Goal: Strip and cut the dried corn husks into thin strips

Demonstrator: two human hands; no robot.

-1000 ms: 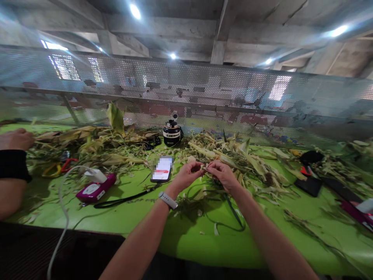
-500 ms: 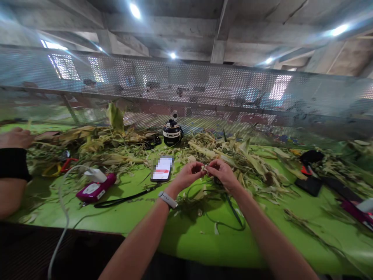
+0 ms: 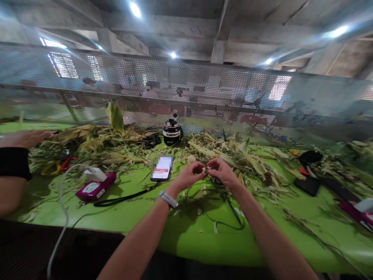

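Observation:
My left hand (image 3: pixel 189 177) and my right hand (image 3: pixel 225 175) meet over the middle of the green table (image 3: pixel 186 243), fingertips nearly touching. Both pinch a small pale bit of plant (image 3: pixel 208 168), too small to name more exactly. A light band circles my left wrist. Just behind my hands lies a heap of dry corn husks (image 3: pixel 247 155), with narrow strips and shreds among it. Under my fingers are more loose husk shreds (image 3: pixel 201 194) and a dark green strip (image 3: pixel 233 210).
Left of my hands lie a phone (image 3: pixel 162 168) with a black strap and a purple power strip (image 3: pixel 96 186) with a white plug and cable. A black jug (image 3: pixel 171 133) stands behind. Another person's hand (image 3: pixel 23 139) rests at far left. A perforated screen (image 3: pixel 189 89) borders the table.
My fingertips have shifted slightly to the right and still pinch the pale bit of plant. The other person's hand at left has opened out and stretched to the right.

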